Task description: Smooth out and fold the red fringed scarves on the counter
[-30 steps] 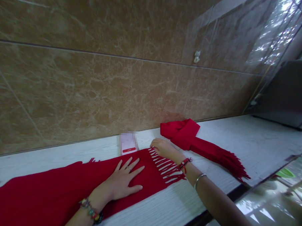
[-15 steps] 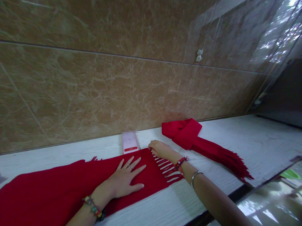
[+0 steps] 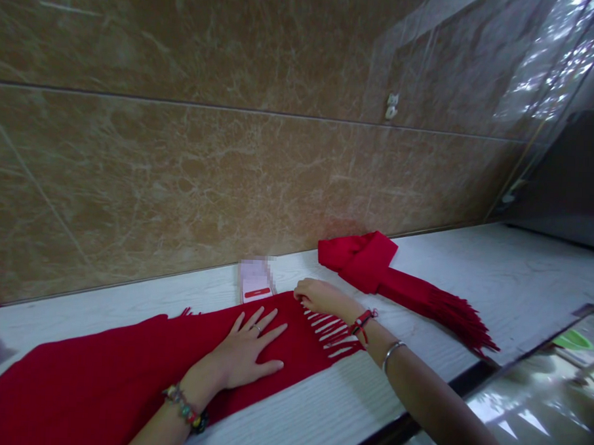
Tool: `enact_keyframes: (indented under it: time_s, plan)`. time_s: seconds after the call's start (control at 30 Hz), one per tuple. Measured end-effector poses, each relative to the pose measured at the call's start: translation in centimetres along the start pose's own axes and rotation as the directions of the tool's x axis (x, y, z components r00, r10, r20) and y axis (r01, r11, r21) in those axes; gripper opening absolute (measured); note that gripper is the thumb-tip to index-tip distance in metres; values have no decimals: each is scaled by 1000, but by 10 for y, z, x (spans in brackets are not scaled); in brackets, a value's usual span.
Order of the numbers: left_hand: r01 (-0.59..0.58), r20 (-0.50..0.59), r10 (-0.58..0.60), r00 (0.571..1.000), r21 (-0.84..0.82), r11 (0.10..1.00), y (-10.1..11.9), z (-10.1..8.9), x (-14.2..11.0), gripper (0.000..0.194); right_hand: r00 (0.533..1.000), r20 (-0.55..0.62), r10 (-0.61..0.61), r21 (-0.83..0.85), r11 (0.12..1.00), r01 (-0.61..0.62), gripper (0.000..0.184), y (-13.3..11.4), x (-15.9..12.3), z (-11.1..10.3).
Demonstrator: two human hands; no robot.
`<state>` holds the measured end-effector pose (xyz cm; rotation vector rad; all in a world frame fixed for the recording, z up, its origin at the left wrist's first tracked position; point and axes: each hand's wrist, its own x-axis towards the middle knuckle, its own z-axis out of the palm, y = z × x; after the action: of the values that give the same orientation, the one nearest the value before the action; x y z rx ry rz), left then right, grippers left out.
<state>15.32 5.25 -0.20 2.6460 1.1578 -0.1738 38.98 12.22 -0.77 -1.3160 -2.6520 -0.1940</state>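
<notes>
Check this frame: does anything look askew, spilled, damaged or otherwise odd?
I see no spill or damage. One oddity: the pale item between the spread red scarf and the wall has blocky, pixelated patches along its top and right, probably an image effect.

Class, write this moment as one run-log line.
left hand: flat on red scarf; right hand: at its fringed end; second scarf: on white counter

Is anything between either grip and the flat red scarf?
Nothing visible. The left grip lies spread on the flat red scarf; the right grip is at its far fringed corner. The pale packet sits by the far edge and the looped red scarf farther right, neither between.
</notes>
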Motion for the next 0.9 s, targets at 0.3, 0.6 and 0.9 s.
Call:
enact_keyframes:
  time_s: [0.3, 0.6, 0.9]
  plan:
    - [-2, -17, 2, 1000, 12, 1000, 0, 1, -1, 66, 983, -56, 175, -13, 984, -176, 22, 26, -15, -8]
    - [-8, -22, 8, 1000, 11, 1000, -2, 2, 0, 67, 995, 57, 77, -8, 997, -77, 18, 13, -20, -8]
    - [-12, -37, 13, 999, 14, 1000, -2, 2, 1, 69, 977, 73, -201, 127, 973, 190, 23, -17, -45, -28]
